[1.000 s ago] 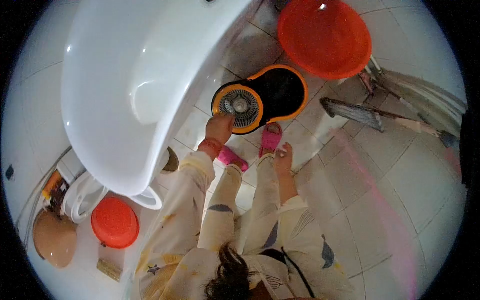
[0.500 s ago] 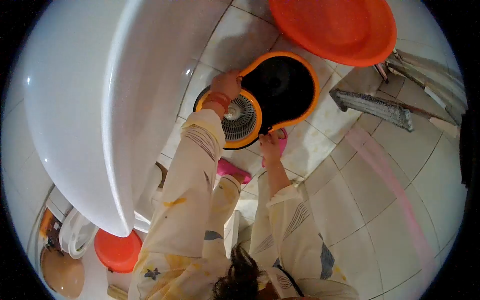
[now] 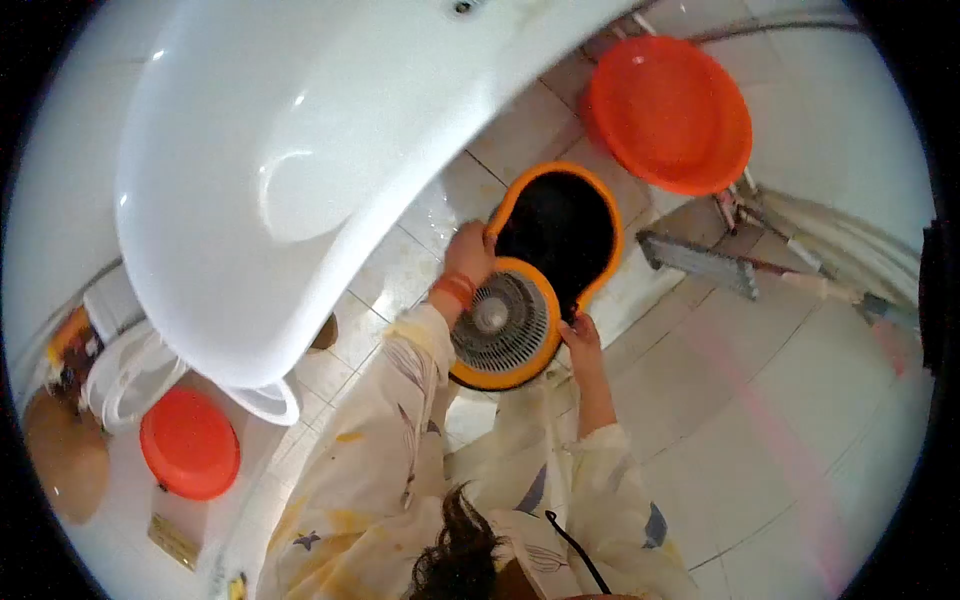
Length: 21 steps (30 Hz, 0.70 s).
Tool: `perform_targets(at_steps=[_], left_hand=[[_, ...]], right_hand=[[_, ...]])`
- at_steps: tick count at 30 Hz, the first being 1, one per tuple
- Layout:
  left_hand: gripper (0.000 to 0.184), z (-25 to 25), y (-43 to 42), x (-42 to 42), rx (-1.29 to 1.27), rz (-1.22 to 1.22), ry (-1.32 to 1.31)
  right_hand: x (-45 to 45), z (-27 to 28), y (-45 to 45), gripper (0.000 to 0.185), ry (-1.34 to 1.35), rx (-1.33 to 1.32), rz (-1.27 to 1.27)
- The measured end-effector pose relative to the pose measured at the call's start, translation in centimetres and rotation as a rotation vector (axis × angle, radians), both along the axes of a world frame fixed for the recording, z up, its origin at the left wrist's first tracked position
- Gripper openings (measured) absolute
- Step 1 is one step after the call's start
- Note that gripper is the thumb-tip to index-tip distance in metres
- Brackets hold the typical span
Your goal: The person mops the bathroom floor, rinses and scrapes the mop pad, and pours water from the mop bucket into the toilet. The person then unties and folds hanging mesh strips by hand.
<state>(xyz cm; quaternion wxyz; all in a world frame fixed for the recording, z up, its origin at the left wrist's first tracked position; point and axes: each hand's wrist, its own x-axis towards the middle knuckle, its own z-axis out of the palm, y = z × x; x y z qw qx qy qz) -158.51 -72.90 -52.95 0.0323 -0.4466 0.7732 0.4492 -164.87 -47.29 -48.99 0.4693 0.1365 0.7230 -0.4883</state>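
Observation:
A black mop bucket (image 3: pixel 560 215) with an orange rim is held between my two hands, close in front of my body. Its round spinner basket (image 3: pixel 497 318) faces me, and the deeper dark part lies farther away. My left hand (image 3: pixel 470 255) is closed on the rim at the bucket's narrow waist, with a red band around the wrist. On the opposite side of the waist, my right hand (image 3: pixel 582 340) grips the rim with thumb and fingers.
A white bathtub (image 3: pixel 330 180) fills the upper left. A large red basin (image 3: pixel 670 115) stands at the upper right, above a flat mop head (image 3: pixel 700 262). A smaller red basin (image 3: pixel 190 443) and a brown basin (image 3: pixel 68 458) are at the lower left.
Both hands have taken hold of the bucket's rim. The bucket has come nearer to my body and turned, its spinner basket now toward me, and the pink slippers are hidden.

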Motion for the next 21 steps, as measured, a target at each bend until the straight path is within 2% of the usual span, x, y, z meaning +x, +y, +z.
perform_targets(at_steps=[3,5,7,9,11,13,16,18,21], left_hand=[[0.022,5.6,2.7,3.3,0.048,0.237,0.078],[0.022,9.9,3.7,5.4,-0.031,0.304,0.136],[0.023,13.5,5.0,5.8,0.063,0.432,0.146],[0.026,16.7,6.1,6.2,0.082,0.52,0.181],[0.025,18.8,8.0,6.2,0.171,0.603,0.264],[0.026,19.7,7.1,9.6,0.135,0.756,0.339],[0.03,21.3,8.6,11.8,0.28,0.813,0.489],[0.029,22.2,9.3,11.6,0.262,0.891,0.479],[0.024,27.0,10.3,13.4,0.282,1.057,0.463]], right_hand=[[-1.9,7.4,0.2,0.047,0.091,0.08,0.163],[-3.0,11.0,0.5,0.048,0.149,0.027,0.291],[-5.4,14.1,1.2,0.049,0.187,-0.016,0.435],[-7.7,17.1,1.7,0.047,0.352,-0.033,0.502],[-9.0,24.0,-1.0,0.046,0.371,0.006,0.639],[-6.9,26.3,-5.3,0.044,0.395,0.055,0.79],[-6.0,29.9,-7.4,0.041,0.616,-0.046,0.962],[-7.5,30.1,-8.6,0.039,0.629,-0.102,1.078],[-7.1,33.8,-10.6,0.035,0.733,-0.226,1.239]])
